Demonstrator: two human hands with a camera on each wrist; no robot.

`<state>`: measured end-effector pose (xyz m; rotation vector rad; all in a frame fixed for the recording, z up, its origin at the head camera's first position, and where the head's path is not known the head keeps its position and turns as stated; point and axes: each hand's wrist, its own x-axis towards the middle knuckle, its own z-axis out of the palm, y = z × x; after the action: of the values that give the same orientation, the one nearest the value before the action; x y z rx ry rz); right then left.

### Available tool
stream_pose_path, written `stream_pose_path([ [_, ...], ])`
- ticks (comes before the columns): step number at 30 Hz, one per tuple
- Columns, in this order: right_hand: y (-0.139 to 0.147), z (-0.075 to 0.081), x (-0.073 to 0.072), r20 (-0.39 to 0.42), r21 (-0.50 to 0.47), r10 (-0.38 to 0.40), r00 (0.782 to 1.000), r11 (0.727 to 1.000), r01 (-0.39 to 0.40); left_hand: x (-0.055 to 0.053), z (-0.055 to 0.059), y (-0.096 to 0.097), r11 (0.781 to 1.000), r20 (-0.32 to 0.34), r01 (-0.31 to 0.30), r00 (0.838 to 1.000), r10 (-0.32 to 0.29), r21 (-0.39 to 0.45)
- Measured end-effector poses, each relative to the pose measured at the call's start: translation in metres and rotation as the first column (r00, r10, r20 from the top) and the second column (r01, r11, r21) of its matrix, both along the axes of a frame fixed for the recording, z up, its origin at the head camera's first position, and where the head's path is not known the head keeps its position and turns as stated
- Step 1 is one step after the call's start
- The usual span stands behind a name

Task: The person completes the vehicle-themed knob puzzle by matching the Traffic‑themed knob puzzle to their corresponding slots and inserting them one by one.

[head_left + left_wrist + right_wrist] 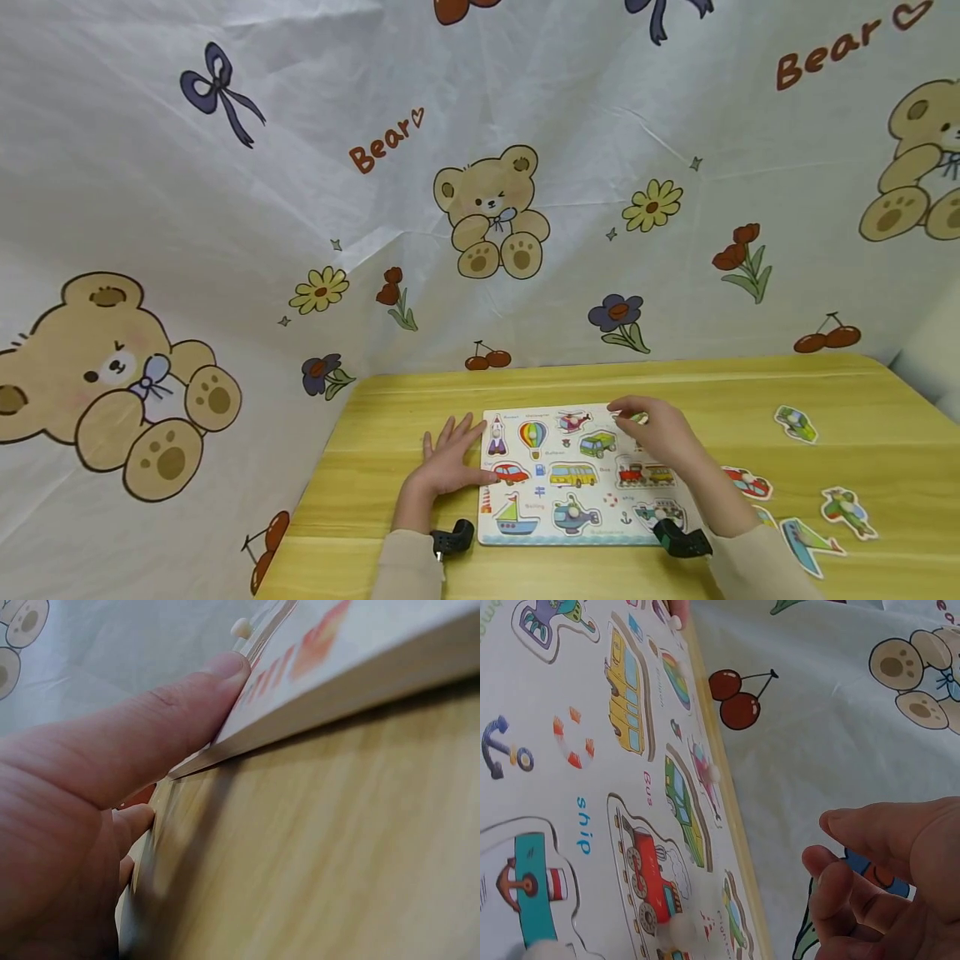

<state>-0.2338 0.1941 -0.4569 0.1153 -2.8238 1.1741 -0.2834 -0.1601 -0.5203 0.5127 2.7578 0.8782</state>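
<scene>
A white wooden puzzle board with printed vehicles lies flat on the table. My left hand is spread beside its left edge, and the thumb rests against the board's rim in the left wrist view. Over the far right corner of the board is my right hand, near a green airplane picture. In the right wrist view, its thumb and fingers are loosely bent with a gap between them, holding nothing. Knobbed pictures on the board include a red train and a submarine.
Several loose cut-out pieces lie right of the board: a green one, a red one, a green figure-like one and a teal one. A bear-printed white cloth hangs behind the wood-grain table.
</scene>
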Motion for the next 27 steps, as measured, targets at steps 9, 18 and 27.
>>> stream_pose_path([
  [9,0.020,0.006,0.012,0.008,-0.031,-0.022,1.000,0.999,0.022,0.000,0.001,-0.001,1.000,-0.002,0.004,1.000,-0.004,-0.007],
  [18,0.043,0.008,0.021,0.037,-0.052,-0.071,0.997,0.996,0.072,0.002,0.004,-0.003,1.000,0.009,0.012,1.000,-0.013,0.020],
  [27,0.070,0.006,0.031,0.033,-0.007,-0.102,0.994,0.995,0.102,0.002,0.005,-0.006,0.998,0.005,0.049,0.999,-0.049,0.029],
])
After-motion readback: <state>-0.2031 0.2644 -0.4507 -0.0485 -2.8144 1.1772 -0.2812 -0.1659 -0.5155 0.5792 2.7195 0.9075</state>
